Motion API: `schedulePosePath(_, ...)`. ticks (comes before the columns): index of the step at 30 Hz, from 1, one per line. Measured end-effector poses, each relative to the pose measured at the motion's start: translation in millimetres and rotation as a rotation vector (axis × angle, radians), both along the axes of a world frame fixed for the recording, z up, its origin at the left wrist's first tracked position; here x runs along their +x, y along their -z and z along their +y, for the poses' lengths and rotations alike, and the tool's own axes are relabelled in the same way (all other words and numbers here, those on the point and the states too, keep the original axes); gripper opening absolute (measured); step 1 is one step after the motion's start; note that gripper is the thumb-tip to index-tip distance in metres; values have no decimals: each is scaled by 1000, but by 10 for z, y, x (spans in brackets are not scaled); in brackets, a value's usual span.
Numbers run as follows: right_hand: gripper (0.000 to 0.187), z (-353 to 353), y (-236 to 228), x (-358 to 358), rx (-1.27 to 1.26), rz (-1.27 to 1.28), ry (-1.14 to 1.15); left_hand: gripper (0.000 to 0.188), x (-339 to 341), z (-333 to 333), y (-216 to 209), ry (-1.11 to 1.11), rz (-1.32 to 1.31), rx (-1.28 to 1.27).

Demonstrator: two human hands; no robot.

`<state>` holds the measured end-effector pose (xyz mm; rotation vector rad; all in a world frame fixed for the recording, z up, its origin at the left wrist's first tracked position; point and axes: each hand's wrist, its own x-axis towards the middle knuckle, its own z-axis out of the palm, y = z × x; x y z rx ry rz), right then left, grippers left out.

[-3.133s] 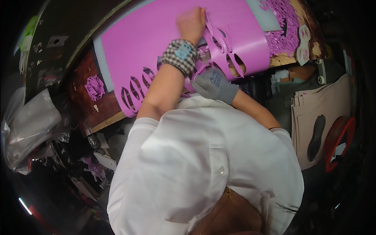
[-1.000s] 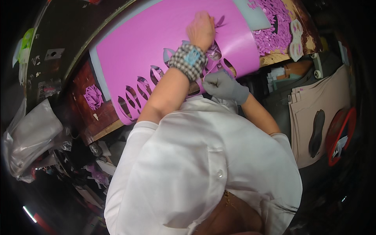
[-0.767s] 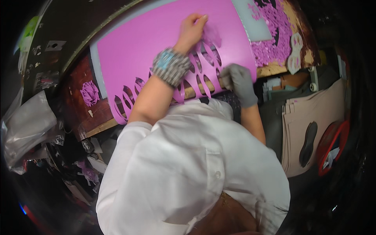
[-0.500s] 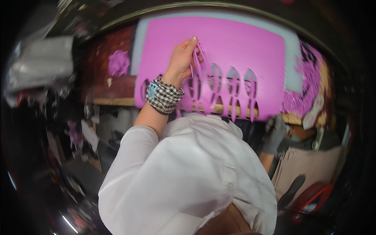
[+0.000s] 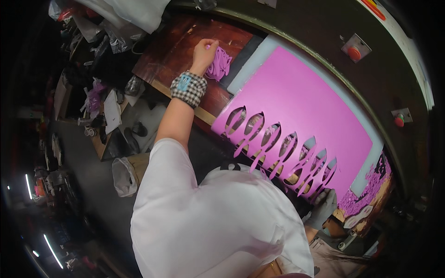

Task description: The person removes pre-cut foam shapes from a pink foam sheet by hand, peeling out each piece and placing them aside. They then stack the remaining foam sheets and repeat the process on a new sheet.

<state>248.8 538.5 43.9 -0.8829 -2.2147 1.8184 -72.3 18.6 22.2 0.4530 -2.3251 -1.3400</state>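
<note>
A large pink sheet (image 5: 301, 106) lies slantwise on a pale grey board, its near edge hanging over the front. Along that edge runs a row of slender oval cutouts, with narrow tongues dangling. My left hand (image 5: 204, 55), with a checked cuff at the wrist, is at a heap of pink cut loops (image 5: 219, 65) on the brown tabletop left of the sheet. Its thumb and fingers pinch together at the top of the heap. My right hand (image 5: 323, 208), in a grey glove, is curled at the sheet's near right corner, fingers on its edge.
Pink scraps (image 5: 359, 197) cover the board's right end, beside a pale insole-shaped piece (image 5: 358, 217). A dark machine beam with red buttons (image 5: 354, 53) spans the far side. At left are a white-lined bin (image 5: 124, 177) and plastic bags (image 5: 139, 11).
My left hand has carried thin pink loops from above the sheet leftward to the heap. The view has turned left. My gloved right hand is now at the sheet's near right corner.
</note>
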Motion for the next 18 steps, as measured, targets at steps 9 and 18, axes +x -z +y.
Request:
schedulePosePath(9,31,-743,-176,-24,-210,-33,107,67,272,-526,372,-138,-161,-344)
schedulePosePath(18,31,-1050,-86,-92,-166,-68,-11,101,309,223,218,-57,-441,-458)
